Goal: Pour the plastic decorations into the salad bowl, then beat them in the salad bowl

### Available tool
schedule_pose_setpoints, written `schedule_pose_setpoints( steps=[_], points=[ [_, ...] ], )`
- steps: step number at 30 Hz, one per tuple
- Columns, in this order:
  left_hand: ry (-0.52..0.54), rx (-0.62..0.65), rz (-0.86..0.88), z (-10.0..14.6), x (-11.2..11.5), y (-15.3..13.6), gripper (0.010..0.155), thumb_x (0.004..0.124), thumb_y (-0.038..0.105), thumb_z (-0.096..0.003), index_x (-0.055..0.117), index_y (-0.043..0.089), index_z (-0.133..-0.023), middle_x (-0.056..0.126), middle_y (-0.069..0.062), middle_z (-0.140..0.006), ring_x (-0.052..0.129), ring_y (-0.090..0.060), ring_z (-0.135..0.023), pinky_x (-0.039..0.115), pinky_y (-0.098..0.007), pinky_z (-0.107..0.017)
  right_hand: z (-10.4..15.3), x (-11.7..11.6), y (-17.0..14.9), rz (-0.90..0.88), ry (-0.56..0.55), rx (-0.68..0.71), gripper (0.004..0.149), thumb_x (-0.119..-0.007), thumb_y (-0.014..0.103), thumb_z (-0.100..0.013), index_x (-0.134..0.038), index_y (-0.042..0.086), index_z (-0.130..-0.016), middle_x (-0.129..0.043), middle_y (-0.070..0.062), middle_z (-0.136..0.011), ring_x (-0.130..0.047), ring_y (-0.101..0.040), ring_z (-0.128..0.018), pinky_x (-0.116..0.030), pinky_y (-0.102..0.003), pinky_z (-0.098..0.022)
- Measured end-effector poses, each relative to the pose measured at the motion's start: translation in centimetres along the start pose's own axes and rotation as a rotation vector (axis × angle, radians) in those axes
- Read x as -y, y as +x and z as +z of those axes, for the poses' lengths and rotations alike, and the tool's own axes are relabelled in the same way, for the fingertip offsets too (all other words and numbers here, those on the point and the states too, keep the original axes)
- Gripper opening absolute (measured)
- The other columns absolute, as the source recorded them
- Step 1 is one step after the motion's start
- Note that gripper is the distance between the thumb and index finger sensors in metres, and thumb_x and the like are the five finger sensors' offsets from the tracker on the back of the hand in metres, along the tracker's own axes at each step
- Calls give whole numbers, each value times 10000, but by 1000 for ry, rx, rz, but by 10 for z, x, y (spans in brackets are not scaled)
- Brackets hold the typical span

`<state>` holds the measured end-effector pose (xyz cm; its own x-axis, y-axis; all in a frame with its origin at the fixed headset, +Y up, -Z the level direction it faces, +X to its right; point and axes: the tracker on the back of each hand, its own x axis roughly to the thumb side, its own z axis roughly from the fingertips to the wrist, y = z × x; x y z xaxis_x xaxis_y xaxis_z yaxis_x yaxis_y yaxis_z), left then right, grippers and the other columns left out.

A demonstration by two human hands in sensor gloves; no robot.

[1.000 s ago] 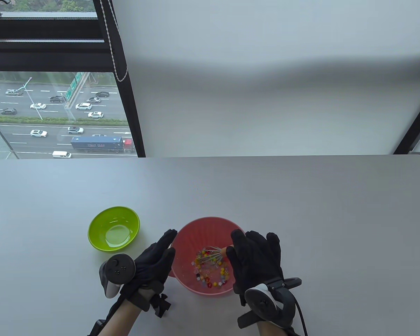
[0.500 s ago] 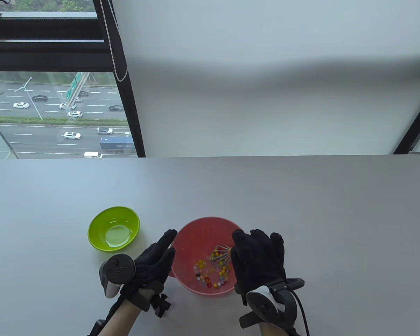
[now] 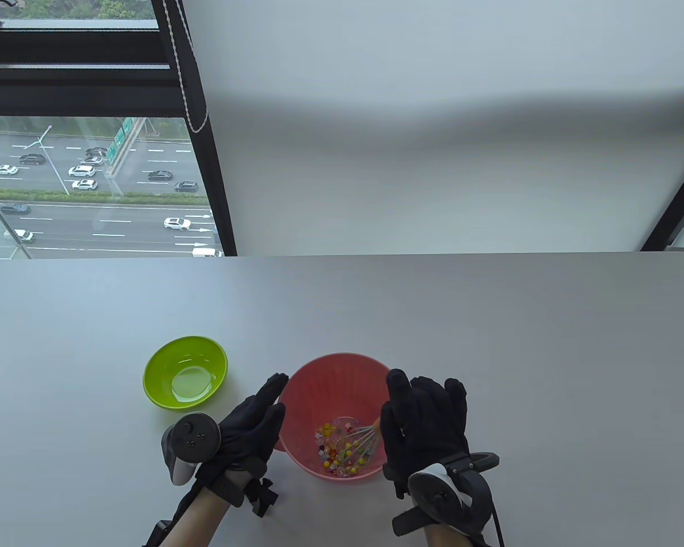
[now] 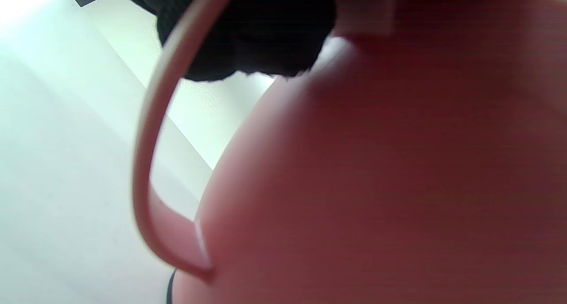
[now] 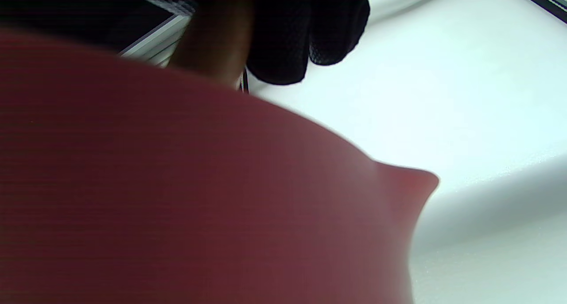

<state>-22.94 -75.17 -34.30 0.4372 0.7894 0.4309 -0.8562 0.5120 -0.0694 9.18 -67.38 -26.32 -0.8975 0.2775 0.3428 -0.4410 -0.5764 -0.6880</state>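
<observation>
A pink salad bowl (image 3: 313, 382) stands near the table's front edge, with small coloured plastic decorations (image 3: 336, 447) lying in its bottom. My right hand (image 3: 424, 424) grips the wooden handle of a wire whisk (image 3: 360, 441), whose wires sit among the decorations at the bowl's near right. My left hand (image 3: 256, 421) presses flat with straight fingers against the bowl's left outer wall. In the left wrist view the bowl's pink wall (image 4: 376, 162) fills the frame; in the right wrist view the bowl (image 5: 177, 197) does too, with the whisk handle (image 5: 217, 51) under my fingers.
A lime-green bowl (image 3: 185, 371) with nothing in it stands left of the pink bowl, close to my left hand. The grey table (image 3: 490, 342) stretches wide behind and to the right. A window and white wall lie beyond its far edge.
My right hand has swung the whisk from the bowl's middle right down toward its near right side, and the decorations have shifted with it. The left hand has not moved.
</observation>
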Motion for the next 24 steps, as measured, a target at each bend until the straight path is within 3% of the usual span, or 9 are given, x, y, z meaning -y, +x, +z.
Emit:
schedule_pose_setpoints(
  steps=[10, 16, 20, 24],
  points=[
    [0, 0, 2, 0, 0, 0, 684, 540, 671, -559, 559, 262, -1106, 924, 26, -513, 897, -306, -616, 531, -581, -757, 1, -8, 8, -10, 40, 26, 584, -687, 591, -586, -496, 381, -1096, -897, 138, -825, -776, -165, -898, -407, -509, -801],
    [0, 0, 2, 0, 0, 0, 684, 539, 671, -558, 560, 261, -1105, 923, 28, -513, 897, -306, -616, 531, -581, -757, 2, -3, 8, 9, -37, 24, 696, -779, 586, -549, -486, 265, -1093, -901, 139, -851, -781, -148, -910, -429, -489, -798],
    [0, 0, 2, 0, 0, 0, 686, 540, 671, -558, 561, 257, -1105, 923, 26, -513, 897, -305, -616, 532, -581, -757, 2, 1, 8, 51, -70, 42, 625, -794, 585, -544, -578, 288, -1049, -914, 133, -844, -782, -141, -911, -432, -487, -793],
    [0, 0, 2, 0, 0, 0, 687, 539, 672, -558, 559, 258, -1107, 923, 26, -513, 897, -306, -616, 532, -581, -757, 2, 2, 8, 65, -72, 49, 574, -732, 556, -587, -532, 340, -1080, -883, 116, -877, -700, -166, -955, -398, -494, -795]
  ],
)
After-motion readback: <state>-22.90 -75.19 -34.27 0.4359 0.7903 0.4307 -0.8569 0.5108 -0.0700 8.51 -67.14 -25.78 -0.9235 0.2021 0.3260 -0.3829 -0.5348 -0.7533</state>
